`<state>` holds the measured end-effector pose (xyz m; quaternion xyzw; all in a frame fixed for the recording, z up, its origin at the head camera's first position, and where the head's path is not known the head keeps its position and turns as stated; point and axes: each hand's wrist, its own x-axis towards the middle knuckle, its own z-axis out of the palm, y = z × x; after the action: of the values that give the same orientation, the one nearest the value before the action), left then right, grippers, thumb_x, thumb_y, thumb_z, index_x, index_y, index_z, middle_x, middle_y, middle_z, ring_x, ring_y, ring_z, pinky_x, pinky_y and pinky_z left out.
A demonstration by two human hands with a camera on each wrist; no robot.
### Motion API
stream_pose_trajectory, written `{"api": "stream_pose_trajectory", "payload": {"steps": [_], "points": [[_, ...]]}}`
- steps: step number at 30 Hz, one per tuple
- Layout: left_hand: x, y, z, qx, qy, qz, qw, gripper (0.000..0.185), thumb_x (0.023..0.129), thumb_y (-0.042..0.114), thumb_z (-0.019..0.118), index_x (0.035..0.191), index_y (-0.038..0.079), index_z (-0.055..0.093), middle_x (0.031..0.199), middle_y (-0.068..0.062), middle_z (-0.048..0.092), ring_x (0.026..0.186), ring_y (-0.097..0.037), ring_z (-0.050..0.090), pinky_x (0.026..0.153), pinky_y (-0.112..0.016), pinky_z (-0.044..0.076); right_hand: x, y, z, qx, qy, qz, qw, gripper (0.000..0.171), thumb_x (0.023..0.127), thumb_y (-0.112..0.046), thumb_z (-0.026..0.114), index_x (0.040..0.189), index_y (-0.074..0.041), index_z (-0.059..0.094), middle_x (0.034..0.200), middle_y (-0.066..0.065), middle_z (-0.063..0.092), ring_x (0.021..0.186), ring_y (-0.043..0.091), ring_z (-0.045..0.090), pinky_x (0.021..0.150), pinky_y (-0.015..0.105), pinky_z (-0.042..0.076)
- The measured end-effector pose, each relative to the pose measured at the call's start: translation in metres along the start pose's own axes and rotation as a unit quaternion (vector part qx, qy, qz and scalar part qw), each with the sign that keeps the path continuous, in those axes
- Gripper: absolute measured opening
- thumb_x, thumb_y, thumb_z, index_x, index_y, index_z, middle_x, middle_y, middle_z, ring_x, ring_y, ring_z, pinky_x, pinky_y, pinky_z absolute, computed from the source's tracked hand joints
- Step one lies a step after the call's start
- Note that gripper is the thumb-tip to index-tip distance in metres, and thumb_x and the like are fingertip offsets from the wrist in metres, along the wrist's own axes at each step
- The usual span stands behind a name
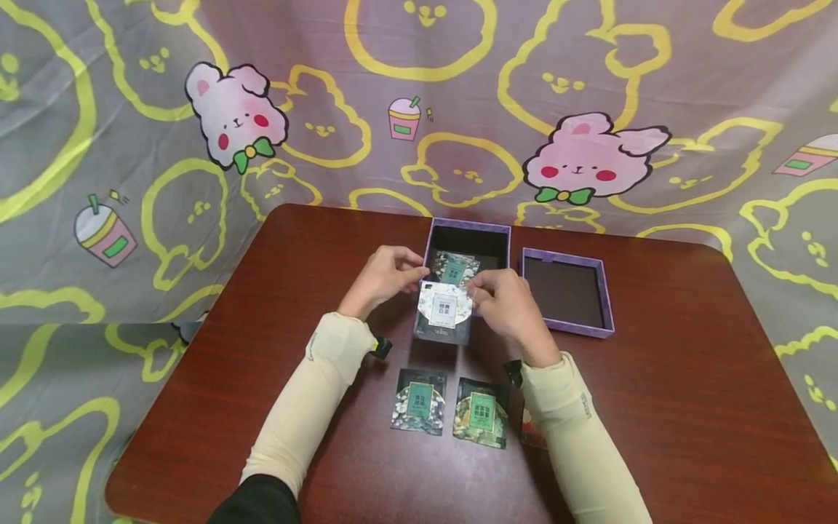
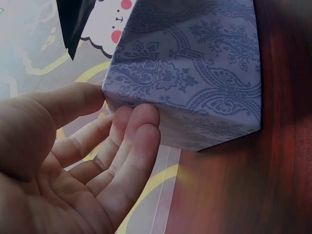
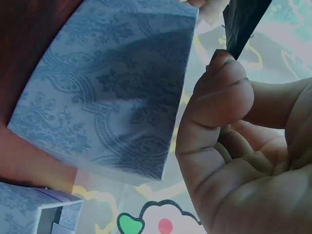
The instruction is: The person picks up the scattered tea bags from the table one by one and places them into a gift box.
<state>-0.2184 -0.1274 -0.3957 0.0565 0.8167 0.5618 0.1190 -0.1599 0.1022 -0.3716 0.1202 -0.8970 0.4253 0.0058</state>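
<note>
A tea sachet with a white label panel and dark lower half [image 1: 444, 326] is tilted up over the near side of the purple patterned box [image 1: 468, 222]. My right hand [image 1: 505, 300] pinches its upper right edge between thumb and forefinger; the right wrist view shows only a dark corner of the sachet [image 3: 242, 24]. At the box's near left corner, my left hand [image 1: 388, 275] holds the rim, thumb at the top edge and fingers [image 2: 144, 141] against the side wall. Inside the box lies a green-labelled sachet [image 1: 453, 268], partly covered by the held one.
Right of the box lies its shallow purple-edged lid [image 1: 568, 292], inside up. Two green-labelled sachets, a left one [image 1: 419, 402] and a right one [image 1: 481, 413], lie nearer on the brown table [image 1: 275, 291]. A reddish sachet [image 1: 532, 429] shows partly under my right forearm. Patterned cloth hangs behind.
</note>
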Motion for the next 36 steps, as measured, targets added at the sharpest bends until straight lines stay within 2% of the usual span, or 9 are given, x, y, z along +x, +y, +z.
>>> {"api": "stream_pose_trajectory", "payload": {"steps": [6, 12, 19, 29, 36], "points": [[0.002, -0.001, 0.0, 0.011, 0.001, 0.005, 0.9999, 0.03, 0.093, 0.014, 0.075, 0.115, -0.004, 0.068, 0.091, -0.012, 0.073, 0.084, -0.04, 0.071, 0.077, -0.047, 0.06, 0.006, -0.004, -0.004, -0.005, 0.0, 0.003, 1.0, 0.016, 0.098, -0.004, 0.06, 0.098, -0.001, 0.075, 0.077, 0.007, 0.066, 0.06, 0.02, 0.052, 0.054, 0.034, 0.043], [0.002, -0.002, 0.0, 0.009, 0.007, -0.002, 0.9999, 0.021, 0.093, 0.01, 0.074, 0.11, -0.001, 0.07, 0.088, -0.013, 0.072, 0.079, -0.039, 0.071, 0.079, -0.054, 0.058, 0.012, -0.003, -0.008, 0.0, -0.003, 0.015, 1.0, 0.017, 0.099, -0.006, 0.059, 0.1, -0.002, 0.075, 0.079, 0.009, 0.067, 0.06, 0.021, 0.052, 0.053, 0.034, 0.042], [0.002, -0.003, 0.0, 0.004, 0.007, -0.008, 0.9999, 0.018, 0.093, 0.009, 0.074, 0.108, 0.0, 0.07, 0.088, -0.013, 0.072, 0.079, -0.039, 0.071, 0.08, -0.055, 0.058, 0.022, 0.001, -0.013, 0.013, -0.004, 0.042, 0.999, 0.018, 0.101, -0.007, 0.057, 0.102, -0.001, 0.074, 0.081, 0.012, 0.066, 0.065, 0.023, 0.055, 0.053, 0.034, 0.043], [0.002, -0.001, -0.001, 0.006, 0.005, 0.002, 1.0, 0.017, 0.093, 0.007, 0.073, 0.108, -0.001, 0.07, 0.088, -0.013, 0.073, 0.08, -0.04, 0.071, 0.078, -0.054, 0.059, 0.038, 0.0, -0.018, -0.007, -0.005, 0.047, 0.999, 0.018, 0.101, -0.009, 0.057, 0.102, -0.001, 0.073, 0.079, 0.01, 0.065, 0.065, 0.023, 0.055, 0.054, 0.034, 0.044], [0.002, -0.003, -0.002, 0.0, 0.001, -0.001, 1.0, 0.017, 0.093, 0.009, 0.073, 0.107, 0.0, 0.07, 0.088, -0.012, 0.073, 0.082, -0.04, 0.071, 0.079, -0.052, 0.059, 0.05, 0.003, -0.018, -0.02, -0.01, 0.062, 0.998, 0.019, 0.1, -0.009, 0.057, 0.104, -0.001, 0.073, 0.086, 0.012, 0.067, 0.072, 0.025, 0.056, 0.059, 0.034, 0.044]]}}
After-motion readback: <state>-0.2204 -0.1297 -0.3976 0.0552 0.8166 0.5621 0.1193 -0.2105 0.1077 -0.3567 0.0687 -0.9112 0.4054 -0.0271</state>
